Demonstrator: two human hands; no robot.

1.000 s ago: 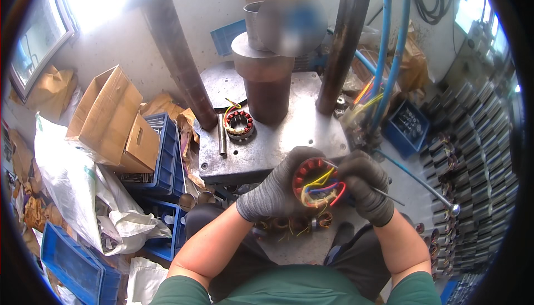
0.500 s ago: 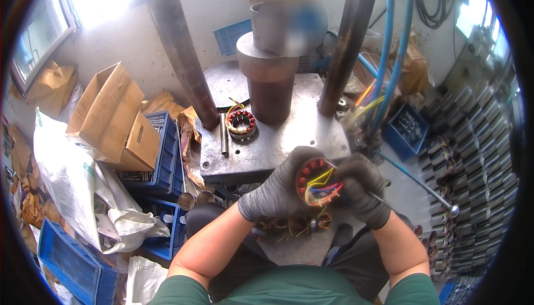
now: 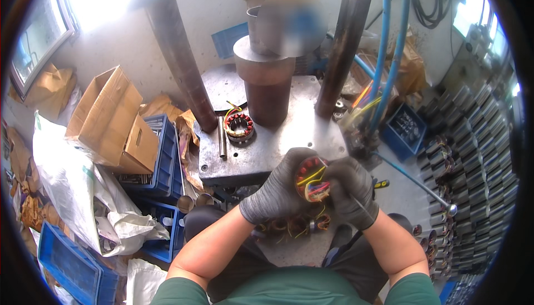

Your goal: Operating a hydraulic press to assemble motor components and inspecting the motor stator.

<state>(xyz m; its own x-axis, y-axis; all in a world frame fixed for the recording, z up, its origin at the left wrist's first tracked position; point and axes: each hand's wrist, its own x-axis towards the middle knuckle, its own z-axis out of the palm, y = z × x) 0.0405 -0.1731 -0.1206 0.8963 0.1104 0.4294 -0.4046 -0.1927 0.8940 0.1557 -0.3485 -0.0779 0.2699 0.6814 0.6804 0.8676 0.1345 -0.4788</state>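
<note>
My left hand [image 3: 282, 184], in a grey glove, is wrapped round a ring-shaped motor stator [image 3: 309, 167] with red coils and yellow, red and blue lead wires [image 3: 316, 182]. My gloved right hand [image 3: 351, 191] is closed against the stator's right side. A thin metal rod [image 3: 362, 207] sticks out of the right hand toward the wrist; its other end is mostly hidden by the fingers. Another wound stator [image 3: 239, 127] rests on the steel press table [image 3: 300, 138], beside a short metal tube [image 3: 222, 145].
A thick steel ram [image 3: 268, 96] stands on the table between two columns [image 3: 186, 60]. Several stators [image 3: 278, 226] lie below my hands. Stacked metal parts [image 3: 473, 182] fill the right side. Blue crates [image 3: 75, 260] and cardboard boxes [image 3: 105, 121] crowd the left.
My right hand has shifted slightly left and turned over the stator, covering more of its wires. A yellow-and-black handle now shows beside that hand. The stator is tilted a little differently.
</note>
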